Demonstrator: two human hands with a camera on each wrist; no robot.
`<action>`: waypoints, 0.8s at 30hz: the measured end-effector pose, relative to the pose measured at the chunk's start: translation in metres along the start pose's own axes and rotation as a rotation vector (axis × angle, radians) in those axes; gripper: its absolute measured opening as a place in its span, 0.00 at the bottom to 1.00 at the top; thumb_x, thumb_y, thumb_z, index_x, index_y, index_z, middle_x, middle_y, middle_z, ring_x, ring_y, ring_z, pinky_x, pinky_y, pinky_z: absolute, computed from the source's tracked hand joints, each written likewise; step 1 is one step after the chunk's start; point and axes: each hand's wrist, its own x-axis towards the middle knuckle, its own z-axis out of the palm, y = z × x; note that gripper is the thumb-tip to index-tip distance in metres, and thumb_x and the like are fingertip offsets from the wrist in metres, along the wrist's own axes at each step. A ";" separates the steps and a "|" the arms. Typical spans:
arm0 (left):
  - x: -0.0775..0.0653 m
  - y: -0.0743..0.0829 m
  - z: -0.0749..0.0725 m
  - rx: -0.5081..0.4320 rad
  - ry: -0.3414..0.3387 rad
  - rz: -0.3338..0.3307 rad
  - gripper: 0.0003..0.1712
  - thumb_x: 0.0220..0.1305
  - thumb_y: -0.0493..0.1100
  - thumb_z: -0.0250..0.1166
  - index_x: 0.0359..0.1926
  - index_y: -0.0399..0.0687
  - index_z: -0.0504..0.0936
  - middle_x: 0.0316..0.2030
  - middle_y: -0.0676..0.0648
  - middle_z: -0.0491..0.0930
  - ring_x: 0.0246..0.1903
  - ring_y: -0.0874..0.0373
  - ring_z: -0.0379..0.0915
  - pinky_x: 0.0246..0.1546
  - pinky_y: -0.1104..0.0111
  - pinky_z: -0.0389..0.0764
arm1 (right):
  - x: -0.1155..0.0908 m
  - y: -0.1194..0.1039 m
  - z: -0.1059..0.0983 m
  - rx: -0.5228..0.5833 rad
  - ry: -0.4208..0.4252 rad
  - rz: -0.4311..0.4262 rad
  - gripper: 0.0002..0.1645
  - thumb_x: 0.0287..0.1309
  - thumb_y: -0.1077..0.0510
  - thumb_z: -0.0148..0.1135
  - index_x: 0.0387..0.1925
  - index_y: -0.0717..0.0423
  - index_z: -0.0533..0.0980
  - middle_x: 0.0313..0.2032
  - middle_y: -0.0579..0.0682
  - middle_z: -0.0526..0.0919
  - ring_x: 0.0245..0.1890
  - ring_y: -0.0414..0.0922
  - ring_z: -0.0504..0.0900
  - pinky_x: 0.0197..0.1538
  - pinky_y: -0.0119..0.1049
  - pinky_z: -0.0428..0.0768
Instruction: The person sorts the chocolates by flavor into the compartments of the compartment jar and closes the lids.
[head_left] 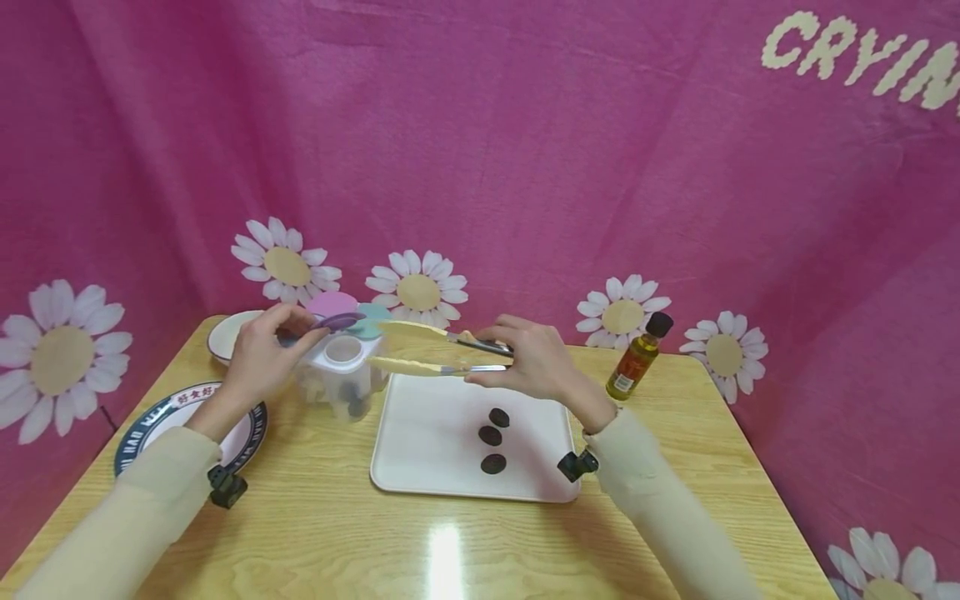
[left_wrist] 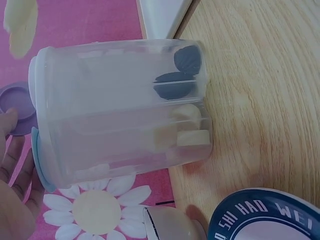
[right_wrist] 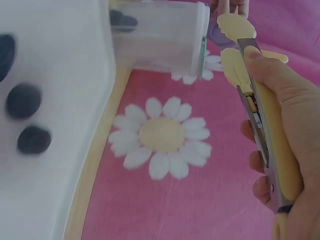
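Observation:
My left hand (head_left: 264, 350) pinches a round purple lid (head_left: 339, 321) at the top of a clear multi-compartment storage container (left_wrist: 120, 115). Under that lid one round opening (head_left: 343, 350) is uncovered; a pink lid (head_left: 332, 303) and a teal lid (head_left: 369, 320) sit on the other compartments. Dark ridged oval pieces (left_wrist: 175, 85) lie at the bottom of one compartment, pale chunks (left_wrist: 192, 137) in another. My right hand (head_left: 528, 357) grips yellow-tipped tongs (right_wrist: 272, 130). Their tips are spread apart beside the container top, with nothing between them.
A white tray (head_left: 435, 450) with three dark oval pieces (head_left: 491, 436) lies right of the container. An oil bottle (head_left: 633, 367) stands farther right. A patterned plate (head_left: 255, 429) and a white bowl (head_left: 225, 337) are at the left. A pink curtain (head_left: 480, 167) hangs behind.

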 end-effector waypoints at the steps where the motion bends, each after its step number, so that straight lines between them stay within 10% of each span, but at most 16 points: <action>1: 0.000 0.000 0.000 0.003 -0.004 -0.002 0.11 0.65 0.38 0.75 0.45 0.38 0.84 0.41 0.38 0.88 0.41 0.49 0.80 0.42 0.89 0.69 | -0.005 0.003 -0.002 -0.003 0.001 0.004 0.35 0.46 0.36 0.82 0.52 0.49 0.88 0.38 0.44 0.86 0.25 0.35 0.70 0.26 0.27 0.65; 12: 0.000 -0.004 0.002 -0.001 0.010 0.011 0.10 0.65 0.37 0.75 0.44 0.39 0.84 0.41 0.39 0.88 0.38 0.73 0.72 0.43 0.89 0.69 | -0.064 0.037 -0.022 -0.062 0.010 0.036 0.38 0.46 0.30 0.80 0.49 0.53 0.88 0.37 0.46 0.87 0.23 0.34 0.70 0.26 0.26 0.64; 24: -0.002 -0.002 0.001 -0.011 0.001 -0.008 0.11 0.66 0.37 0.74 0.46 0.39 0.84 0.42 0.38 0.87 0.42 0.51 0.81 0.44 0.88 0.70 | -0.128 0.070 -0.016 -0.086 -0.105 0.245 0.35 0.47 0.38 0.83 0.51 0.55 0.87 0.41 0.51 0.88 0.31 0.39 0.77 0.34 0.32 0.75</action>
